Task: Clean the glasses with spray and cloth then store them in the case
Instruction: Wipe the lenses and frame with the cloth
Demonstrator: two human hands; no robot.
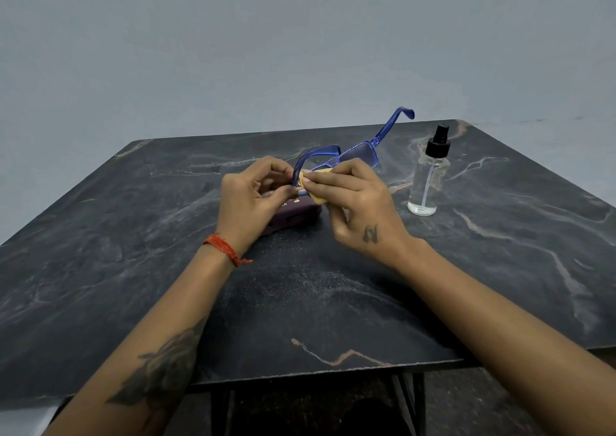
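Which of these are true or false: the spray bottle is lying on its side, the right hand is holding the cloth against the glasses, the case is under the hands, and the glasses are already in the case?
1. The spray bottle is lying on its side. False: it stands upright on the table, to the right of the hands.
2. The right hand holds the yellow cloth against the blue glasses. True.
3. The purple case lies on the table under the hands. True.
4. The glasses are already in the case. False: the left hand and the right hand hold them above it, temples unfolded.
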